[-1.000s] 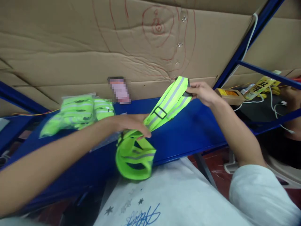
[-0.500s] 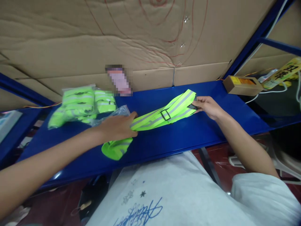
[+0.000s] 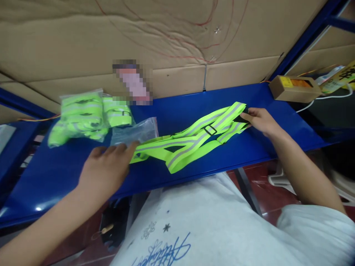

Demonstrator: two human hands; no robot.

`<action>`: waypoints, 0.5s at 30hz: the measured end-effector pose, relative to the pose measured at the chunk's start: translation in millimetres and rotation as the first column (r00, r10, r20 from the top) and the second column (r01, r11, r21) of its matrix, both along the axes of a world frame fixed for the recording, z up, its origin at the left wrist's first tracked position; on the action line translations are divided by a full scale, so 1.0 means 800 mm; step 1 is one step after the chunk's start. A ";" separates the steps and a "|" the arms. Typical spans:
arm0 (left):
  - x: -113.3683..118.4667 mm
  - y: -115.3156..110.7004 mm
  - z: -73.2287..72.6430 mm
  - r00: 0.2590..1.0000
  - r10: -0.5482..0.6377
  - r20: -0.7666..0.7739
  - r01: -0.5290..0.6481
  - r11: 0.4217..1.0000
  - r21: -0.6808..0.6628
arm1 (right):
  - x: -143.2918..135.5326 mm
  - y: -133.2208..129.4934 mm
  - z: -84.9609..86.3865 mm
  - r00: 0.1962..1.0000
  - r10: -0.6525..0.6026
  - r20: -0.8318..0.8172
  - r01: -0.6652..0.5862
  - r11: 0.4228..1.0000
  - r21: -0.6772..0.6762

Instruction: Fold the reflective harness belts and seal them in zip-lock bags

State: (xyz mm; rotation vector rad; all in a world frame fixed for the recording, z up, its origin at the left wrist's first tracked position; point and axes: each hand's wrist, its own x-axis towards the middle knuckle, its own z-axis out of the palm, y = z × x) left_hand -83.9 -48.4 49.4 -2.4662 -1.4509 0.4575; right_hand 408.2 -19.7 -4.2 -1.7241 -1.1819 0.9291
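Note:
A neon yellow-green reflective strap harness (image 3: 191, 142) with grey stripes and a black slide buckle stretches between my two hands over the blue table. My right hand (image 3: 262, 120) pinches a dark end piece of it. At the other end, my left hand (image 3: 108, 166) is closed on the gathered straps; its fingertips are partly hidden behind the hand. One loop sags toward the table's front edge. Just beyond my left hand lies a flat clear plastic bag (image 3: 138, 131).
Clear bags of folded neon straps (image 3: 81, 114) sit at the table's back left. A blurred-out pink object (image 3: 134, 83) leans at the cardboard wall (image 3: 177, 81). A brown box (image 3: 295, 88) and white cable are at the right end of the blue table (image 3: 180, 99).
My left hand has moved left and toward me, drawing the straps out longer. They have spread apart and a loop now hangs in the middle. The view has shifted slightly.

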 end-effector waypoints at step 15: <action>0.203 -0.076 -0.038 0.702 -0.521 0.486 0.542 0.833 0.112 | 0.006 0.010 0.002 0.971 0.127 0.202 -0.124 0.992 -0.026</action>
